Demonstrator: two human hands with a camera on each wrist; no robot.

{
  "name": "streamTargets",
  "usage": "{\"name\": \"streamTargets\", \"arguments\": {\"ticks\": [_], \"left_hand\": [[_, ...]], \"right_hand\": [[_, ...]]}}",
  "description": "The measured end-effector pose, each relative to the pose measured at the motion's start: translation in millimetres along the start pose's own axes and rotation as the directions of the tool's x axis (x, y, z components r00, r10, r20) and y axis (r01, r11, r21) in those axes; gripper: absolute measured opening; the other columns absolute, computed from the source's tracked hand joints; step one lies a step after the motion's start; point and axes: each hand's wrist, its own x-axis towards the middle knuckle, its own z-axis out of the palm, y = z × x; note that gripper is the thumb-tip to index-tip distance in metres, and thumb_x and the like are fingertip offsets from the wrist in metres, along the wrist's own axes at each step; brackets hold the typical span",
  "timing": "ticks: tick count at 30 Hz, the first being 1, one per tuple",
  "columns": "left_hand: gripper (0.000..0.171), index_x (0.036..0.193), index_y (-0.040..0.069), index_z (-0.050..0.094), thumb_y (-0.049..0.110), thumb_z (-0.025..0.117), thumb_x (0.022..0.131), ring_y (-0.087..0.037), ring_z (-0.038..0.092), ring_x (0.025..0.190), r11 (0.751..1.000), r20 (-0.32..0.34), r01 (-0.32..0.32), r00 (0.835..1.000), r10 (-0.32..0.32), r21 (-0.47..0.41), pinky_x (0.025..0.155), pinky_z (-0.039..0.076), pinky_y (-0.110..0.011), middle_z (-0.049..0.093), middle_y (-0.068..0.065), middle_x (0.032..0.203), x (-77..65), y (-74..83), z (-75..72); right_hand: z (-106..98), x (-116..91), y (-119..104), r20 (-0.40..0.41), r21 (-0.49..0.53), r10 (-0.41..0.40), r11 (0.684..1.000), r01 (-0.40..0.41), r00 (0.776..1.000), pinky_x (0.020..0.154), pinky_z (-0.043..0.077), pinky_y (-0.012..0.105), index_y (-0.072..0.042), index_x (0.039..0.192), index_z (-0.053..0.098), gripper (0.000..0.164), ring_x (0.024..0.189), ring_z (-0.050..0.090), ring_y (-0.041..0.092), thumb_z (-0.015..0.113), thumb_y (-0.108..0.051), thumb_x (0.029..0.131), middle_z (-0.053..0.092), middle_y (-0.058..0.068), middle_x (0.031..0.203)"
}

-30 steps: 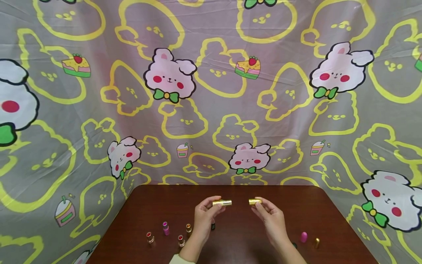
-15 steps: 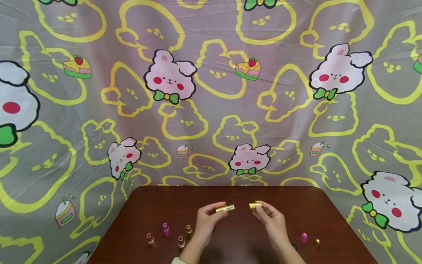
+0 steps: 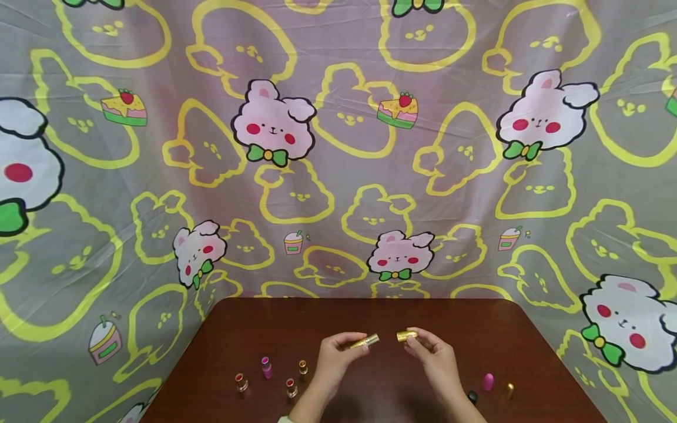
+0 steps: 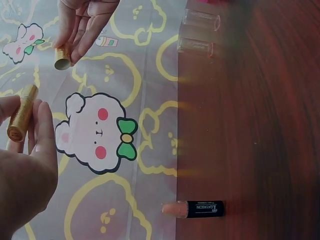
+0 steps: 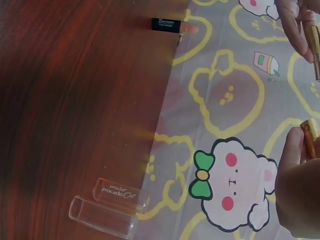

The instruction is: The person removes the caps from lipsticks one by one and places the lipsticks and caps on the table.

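My left hand [image 3: 335, 358] pinches a gold lipstick tube [image 3: 366, 341] between thumb and fingers, its slimmer silvery end tilted up to the right. Facing it, my right hand [image 3: 436, 358] grips a gold lipstick cap [image 3: 406, 336]. A small gap separates tube and cap, both held up over the table. In the left wrist view the cap [image 4: 62, 61] shows its hollow mouth, and the tube [image 4: 22, 115] its round base. Only part of the tube [image 5: 315, 45] and the cap [image 5: 311, 135] fits into the right wrist view.
Several uncapped lipsticks, including a pink one [image 3: 267, 368] and a red one [image 3: 241, 382], stand at the table's left. Pink [image 3: 488, 382], gold [image 3: 509, 391] and black [image 3: 472, 397] caps stand at right. Wrist views show a black lipstick [image 4: 202, 209] and clear caps [image 5: 120, 195].
Both hands have come down and drawn slightly nearer each other, narrowing the gap between tube and cap. The tube's right end now tips upward.
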Motion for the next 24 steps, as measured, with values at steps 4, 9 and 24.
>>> {"name": "streamTargets", "arguments": {"ticks": [4,9,24], "left_hand": [[0.025,0.092,-0.011,0.061,-0.005,0.068,0.069,-0.016,0.062,0.070,0.999,-0.007,0.046,0.999,-0.046,-0.026,0.066,0.050,-0.026,0.063,-0.016,0.085,2.0,-12.1,-1.9],[0.024,0.092,-0.012,0.059,-0.004,0.066,0.071,-0.026,0.063,0.073,0.993,-0.001,0.098,0.995,-0.098,-0.060,0.068,0.051,-0.035,0.062,-0.019,0.084,2.0,-19.6,-3.3],[0.023,0.098,-0.007,0.063,-0.002,0.064,0.075,-0.019,0.057,0.081,0.974,0.071,0.050,0.995,-0.067,0.222,0.066,0.046,-0.020,0.063,-0.017,0.093,-4.4,-20.9,-3.6]], "right_hand": [[15,-6,-29,0.006,-0.057,0.018,0.998,-0.017,1.000,0.068,0.049,0.037,0.006,0.107,0.057,0.028,0.081,0.062,0.029,0.061,-0.007,0.082,0.063,0.016,0.093],[49,-15,-96,-0.053,-0.110,0.103,0.988,-0.108,0.993,0.067,0.050,0.035,0.010,0.099,0.058,0.028,0.077,0.063,0.029,0.065,-0.007,0.078,0.063,0.019,0.088],[58,-15,-106,-0.100,-0.286,0.224,0.927,-0.244,0.969,0.065,0.051,0.029,0.004,0.094,0.062,0.020,0.081,0.061,0.034,0.067,-0.002,0.075,0.063,0.016,0.086]]}}
